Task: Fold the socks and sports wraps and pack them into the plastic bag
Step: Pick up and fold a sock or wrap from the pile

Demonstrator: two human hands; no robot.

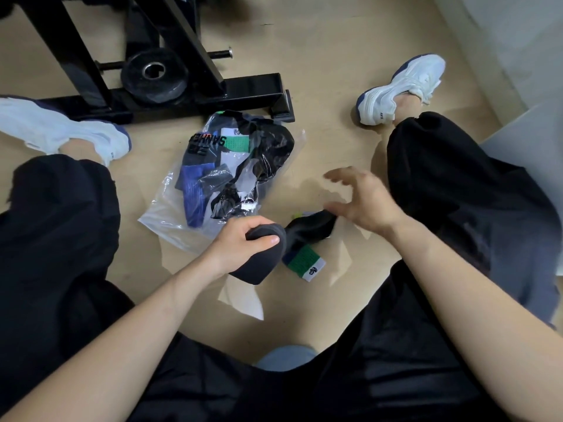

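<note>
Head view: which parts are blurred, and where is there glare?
In the head view, the right hand is smeared by motion, the left hand gripping the dark sock is sharp; the plastic bag shows white glare; the edges look stretched.

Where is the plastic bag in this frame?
In the head view, the plastic bag lies on the floor left of centre, just beyond the left hand gripping a dark sock, in front of the black equipment base.

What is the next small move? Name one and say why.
Probably lower the right hand onto the green-cuffed sock: that hand hovers open over it, it lies outside the bag, and the left hand grips a dark sock.
</note>
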